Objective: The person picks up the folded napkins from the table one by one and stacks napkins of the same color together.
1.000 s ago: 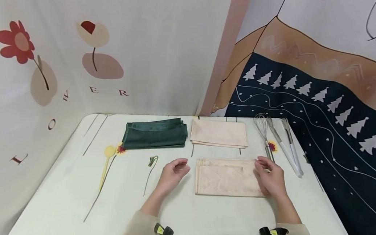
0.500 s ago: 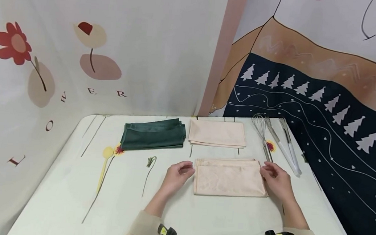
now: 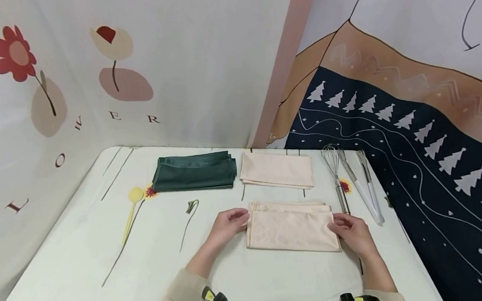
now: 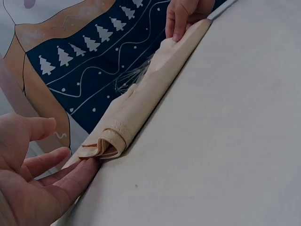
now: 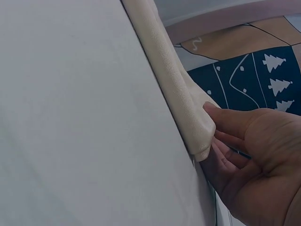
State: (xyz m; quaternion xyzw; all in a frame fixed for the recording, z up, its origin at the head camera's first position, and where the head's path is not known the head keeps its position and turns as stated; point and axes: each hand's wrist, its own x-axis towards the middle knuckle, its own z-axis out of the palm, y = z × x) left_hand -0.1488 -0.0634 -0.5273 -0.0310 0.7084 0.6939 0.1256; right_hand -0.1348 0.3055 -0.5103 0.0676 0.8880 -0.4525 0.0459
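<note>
A folded pale peach cloth (image 3: 294, 229) lies flat on the table in the head view, between my two hands. My left hand (image 3: 229, 225) is at its left end; in the left wrist view the fingertips (image 4: 89, 165) touch the folded layers from below while the thumb stays apart above them. At the opposite end, my right hand (image 3: 354, 232) pinches the cloth's edge. The right wrist view has the thumb (image 5: 225, 117) on top of the cloth (image 5: 181, 94), with the other fingers around the end, partly hidden.
Behind lie a folded dark green cloth (image 3: 195, 171) and another folded peach cloth (image 3: 277, 170). A whisk (image 3: 340, 187) and two white-handled utensils (image 3: 365, 194) lie at the back right, close to my right hand. A yellow spoon (image 3: 132, 208) rests on the left.
My right hand has shifted off the cloth's top to its right end and now pinches the edge. My left hand has moved right until its fingers touch the left end.
</note>
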